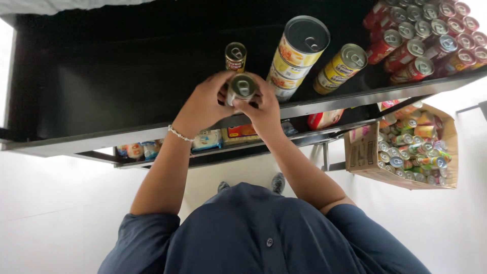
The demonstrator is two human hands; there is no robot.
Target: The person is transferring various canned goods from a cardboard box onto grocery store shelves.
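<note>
While I am looking straight down past my chest, both hands are meeting over the black shelf (pixel 101 101). My left hand (pixel 203 104) and right hand (pixel 264 114) are curling around one small can (pixel 242 87), fingers closed on its sides from either flank, silver pull-tab lid facing up at me. It is sitting at the shelf's front edge, just in front of another small can (pixel 235 56) standing farther back. To the right, a tall stack of yellow cans (pixel 297 53) is rising beside a shorter yellow stack (pixel 340 68), and a block of red cans (pixel 426 35) is filling the far right end.

I cannot tell whether the can's base is already touching the shelf or hanging slightly above it. To handle it well, I judge I am needing to keep it upright, with even pressure from both sides, and to keep my right knuckles away from the tall stack, which looks easy to topple. A cardboard box (pixel 362 152) of mixed cans is sitting on the floor to my right.
</note>
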